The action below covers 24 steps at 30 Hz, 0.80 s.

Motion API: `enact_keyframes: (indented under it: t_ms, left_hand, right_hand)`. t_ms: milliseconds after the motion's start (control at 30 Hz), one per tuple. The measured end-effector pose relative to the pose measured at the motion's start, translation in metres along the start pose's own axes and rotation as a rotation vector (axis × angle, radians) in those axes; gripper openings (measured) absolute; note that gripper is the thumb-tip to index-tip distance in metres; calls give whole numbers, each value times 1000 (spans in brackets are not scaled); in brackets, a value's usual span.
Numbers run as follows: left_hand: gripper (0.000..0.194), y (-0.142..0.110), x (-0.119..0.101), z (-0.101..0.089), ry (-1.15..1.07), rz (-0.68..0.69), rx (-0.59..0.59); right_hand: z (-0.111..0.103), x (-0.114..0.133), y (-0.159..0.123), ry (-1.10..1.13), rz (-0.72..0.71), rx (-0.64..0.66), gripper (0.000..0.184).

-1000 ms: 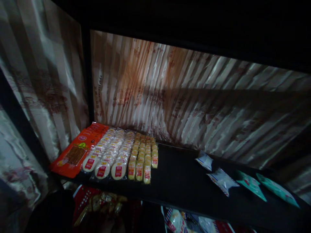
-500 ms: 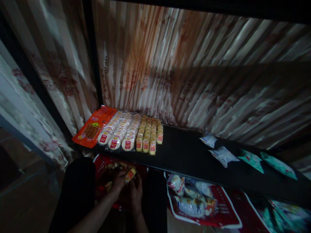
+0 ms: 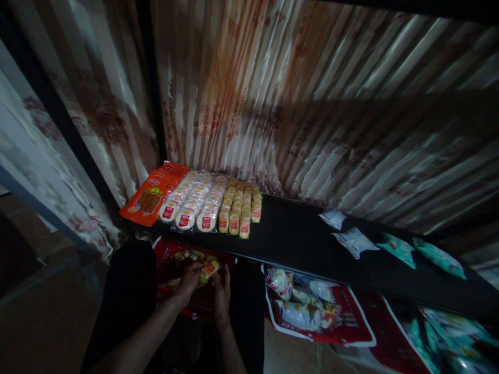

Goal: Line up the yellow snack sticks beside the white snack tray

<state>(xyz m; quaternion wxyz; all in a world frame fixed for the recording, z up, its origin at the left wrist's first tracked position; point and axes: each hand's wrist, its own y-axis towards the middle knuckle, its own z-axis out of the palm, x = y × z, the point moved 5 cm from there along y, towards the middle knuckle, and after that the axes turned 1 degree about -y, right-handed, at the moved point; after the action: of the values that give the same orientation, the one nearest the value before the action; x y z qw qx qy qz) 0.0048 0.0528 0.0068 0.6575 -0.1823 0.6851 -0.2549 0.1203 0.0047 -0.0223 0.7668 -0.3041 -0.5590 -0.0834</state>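
Observation:
Below the dark shelf (image 3: 300,244), both my hands meet over a red bag (image 3: 171,249) of small snack packets held between my knees. My left hand (image 3: 188,280) is closed on a small yellow snack packet (image 3: 209,270). My right hand (image 3: 221,291) curls beside it with its fingers touching the same packet. On the shelf's left end lie an orange flat pack (image 3: 152,193), rows of round white snacks with red labels (image 3: 193,200) and rows of small yellow packets (image 3: 241,205).
A striped shiny curtain (image 3: 312,114) backs the shelf. White packets (image 3: 353,241) and green packets (image 3: 438,257) lie on the shelf's right part. On the floor sit another open red bag (image 3: 351,322) of white packets and a green bag (image 3: 448,332).
The view tilted down from the shelf, bringing my hands and the bags below into sight. My hands have lifted the yellow packet slightly above the red bag.

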Motion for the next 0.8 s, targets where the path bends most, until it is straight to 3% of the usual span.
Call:
enact_keyframes:
  t_ms: [133,300,467,800]
  left_hand:
    - [15,2,-5,-10,29,22,-15]
    - [17,5,-4,-19,40,18,38]
    - [13,7,0,-22,46,-10,49]
    - [18,-3,-1,-25,-264,-82,-15]
  right_hand:
    - [2,4,-2,18,8,27,81]
    - [-1,6,-1,56,-17,-29,67]
    - [4,-2,1,103,28,45,55]
    - [0,-16,4,206,68,-61,40]
